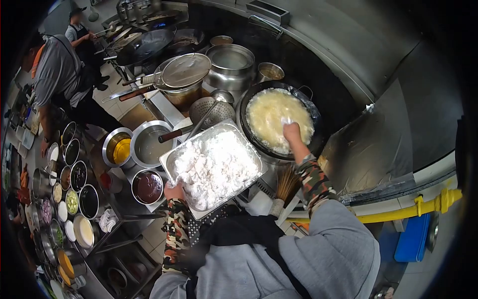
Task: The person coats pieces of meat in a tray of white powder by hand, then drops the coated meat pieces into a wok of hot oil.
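My left hand (174, 191) is closed on the left edge of a rectangular metal tray (231, 197). White, flour-coated pieces (214, 159) are heaped in the tray, with loose white powder around them. My right hand (293, 132) hangs over a wok (243, 117) at the upper right. Between its fingertips is a small white floured piece (286, 120), its exact kind hard to make out. Pale yellow oil (271, 107) bubbles and foams in the wok below. What cooks beneath the foam is hidden.
A perforated ladle (204, 110) and a mesh strainer (186, 70) lie beyond the tray. Left of it stand pots, including one with yellow liquid (121, 150) and one with dark red sauce (147, 187). A bamboo brush (285, 187) stands below the wok. Two people work at left.
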The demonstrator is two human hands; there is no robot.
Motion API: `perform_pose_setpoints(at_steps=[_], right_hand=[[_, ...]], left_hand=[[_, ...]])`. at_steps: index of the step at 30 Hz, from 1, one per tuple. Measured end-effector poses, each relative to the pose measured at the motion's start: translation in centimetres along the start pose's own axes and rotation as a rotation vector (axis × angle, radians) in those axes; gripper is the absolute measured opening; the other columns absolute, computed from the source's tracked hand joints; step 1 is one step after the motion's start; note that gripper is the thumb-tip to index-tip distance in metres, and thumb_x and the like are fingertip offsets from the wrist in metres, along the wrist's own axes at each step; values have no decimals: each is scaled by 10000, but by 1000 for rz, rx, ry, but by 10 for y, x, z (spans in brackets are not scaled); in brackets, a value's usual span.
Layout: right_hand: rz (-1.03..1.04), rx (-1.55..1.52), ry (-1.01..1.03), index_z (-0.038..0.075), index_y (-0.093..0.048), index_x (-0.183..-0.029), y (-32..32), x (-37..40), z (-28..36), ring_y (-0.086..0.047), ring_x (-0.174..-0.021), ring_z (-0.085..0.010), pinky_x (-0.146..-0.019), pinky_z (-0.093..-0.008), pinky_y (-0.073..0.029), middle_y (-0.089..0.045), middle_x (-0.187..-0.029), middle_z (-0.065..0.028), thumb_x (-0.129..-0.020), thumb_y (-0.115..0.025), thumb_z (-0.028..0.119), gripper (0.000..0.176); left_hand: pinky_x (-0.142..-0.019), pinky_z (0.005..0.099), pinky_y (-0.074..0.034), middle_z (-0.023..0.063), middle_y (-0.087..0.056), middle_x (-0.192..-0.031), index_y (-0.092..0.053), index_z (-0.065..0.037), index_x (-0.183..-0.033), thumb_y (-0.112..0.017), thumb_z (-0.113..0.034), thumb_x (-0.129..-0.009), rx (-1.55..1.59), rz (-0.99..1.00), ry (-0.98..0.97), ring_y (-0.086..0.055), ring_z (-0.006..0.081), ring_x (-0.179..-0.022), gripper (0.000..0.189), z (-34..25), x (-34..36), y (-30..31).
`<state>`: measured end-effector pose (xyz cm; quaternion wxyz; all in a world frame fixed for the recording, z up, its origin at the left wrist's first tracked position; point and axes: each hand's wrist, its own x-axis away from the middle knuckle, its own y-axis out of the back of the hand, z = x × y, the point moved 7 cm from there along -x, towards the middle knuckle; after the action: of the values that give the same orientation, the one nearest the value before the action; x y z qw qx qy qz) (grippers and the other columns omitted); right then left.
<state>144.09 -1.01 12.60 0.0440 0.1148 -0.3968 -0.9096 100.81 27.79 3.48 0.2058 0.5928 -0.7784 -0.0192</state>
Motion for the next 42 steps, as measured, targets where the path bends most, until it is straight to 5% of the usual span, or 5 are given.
perform_pose_setpoints(at_steps=[11, 17, 24, 33, 42], right_hand=[[-4, 280, 174, -20, -600, -796, 52, -2, 76, -567, -796, -329, -699, -364, -441, -588, -800, -207, -648, -523, 113, 214], [876, 394, 635, 40, -622, -757, -55, 141, 139, -574, -736, -306, -677, -358, -460, -590, -795, -162, -625, -507, 51, 175], [735, 539, 761, -20, -586, -821, -96, 173, 120, -553, -807, -321, -695, -374, -451, -569, -829, -211, -653, -493, 86, 219], [930, -1025, -225, -5, -508, -1039, -72, 149, 105, -562, -823, -259, -734, -355, -475, -555, -961, -150, -728, -441, -20, 319], [974, -1603, -683, 49, -500, -986, -147, 143, 99, -555, -806, -235, -675, -356, -479, -544, -914, -118, -786, -392, 70, 228]], left_hand=[[-664, 270, -432, 114, -611, -821, -553, 40, -904, -590, -60, -711, 198, 82, 115, -574, 188, -723, 221, -8, 16, -3], [-730, 285, -413, 155, -597, -857, -528, 91, -944, -640, -195, -677, 31, -15, 14, -564, 205, -792, 407, -33, 27, 8], [-673, 278, -427, 124, -609, -812, -553, 47, -913, -640, -139, -677, 46, -27, -36, -573, 176, -736, 312, 6, 1, -2], [-710, 278, -417, 122, -605, -859, -545, 46, -935, -601, -138, -695, 50, 25, 51, -573, 196, -778, 307, -16, 19, 5], [-698, 269, -424, 113, -608, -832, -553, 37, -920, -573, -82, -691, 92, 42, -52, -576, 188, -745, 259, 8, 0, 0]])
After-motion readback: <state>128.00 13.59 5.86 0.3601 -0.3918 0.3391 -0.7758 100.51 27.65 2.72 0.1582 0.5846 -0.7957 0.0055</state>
